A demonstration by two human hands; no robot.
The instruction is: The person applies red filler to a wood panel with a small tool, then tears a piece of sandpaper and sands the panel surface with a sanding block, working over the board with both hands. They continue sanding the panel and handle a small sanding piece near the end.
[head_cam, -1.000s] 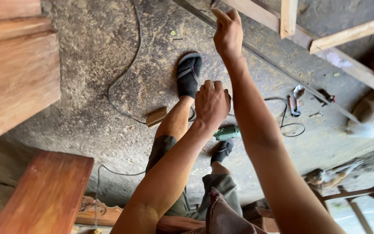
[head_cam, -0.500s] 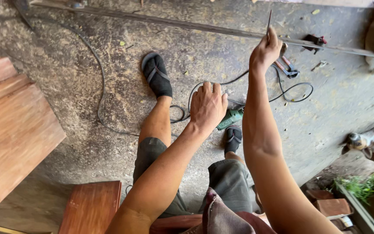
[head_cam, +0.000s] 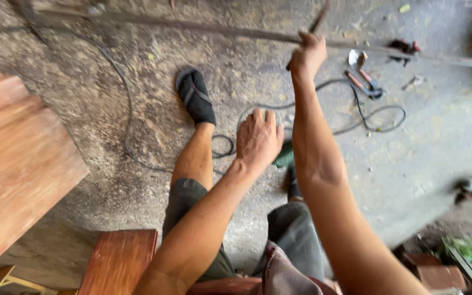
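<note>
2 hands (head_cam: 258, 141) (head_cam: 308, 54), 1 thin rod (head_cam: 319, 21) in rt grip

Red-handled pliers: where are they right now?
In the head view, the red-handled pliers lie on the concrete floor at upper right, beside the looped black cable and right of the raised right hand.

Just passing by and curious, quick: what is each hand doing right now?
Left hand: open, fingers spread, holding nothing.
Right hand: closed in a grip on a thin dark rod.
</note>
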